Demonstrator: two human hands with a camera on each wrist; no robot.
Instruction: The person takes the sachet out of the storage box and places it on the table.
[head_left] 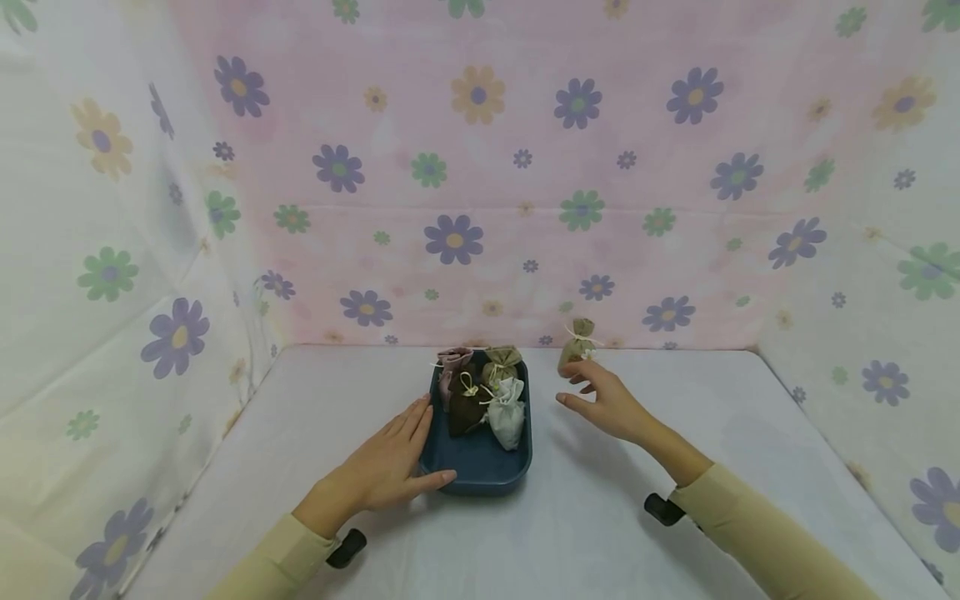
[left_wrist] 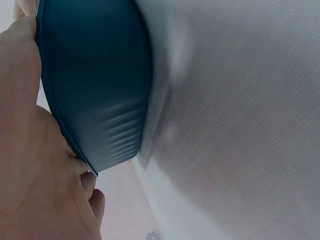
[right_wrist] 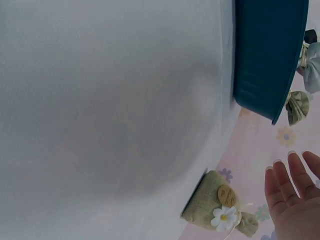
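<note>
The left sleeve [head_left: 262,562] and right sleeve [head_left: 772,533] match: long, plain, pale yellow-beige cloth, lightly creased, reaching the wrists. Beside the end of each sits a small, dark piece with rounded ends, the left block [head_left: 347,549] and right block [head_left: 664,509], both black. The left hand [head_left: 393,458] and right hand [head_left: 607,404] are bare, with slender fingers [right_wrist: 300,177].

One pouch [head_left: 573,352] stands right of the tray [head_left: 472,463].

Apparently 4 pouches [head_left: 467,412] in tray [head_left: 476,468]
</note>
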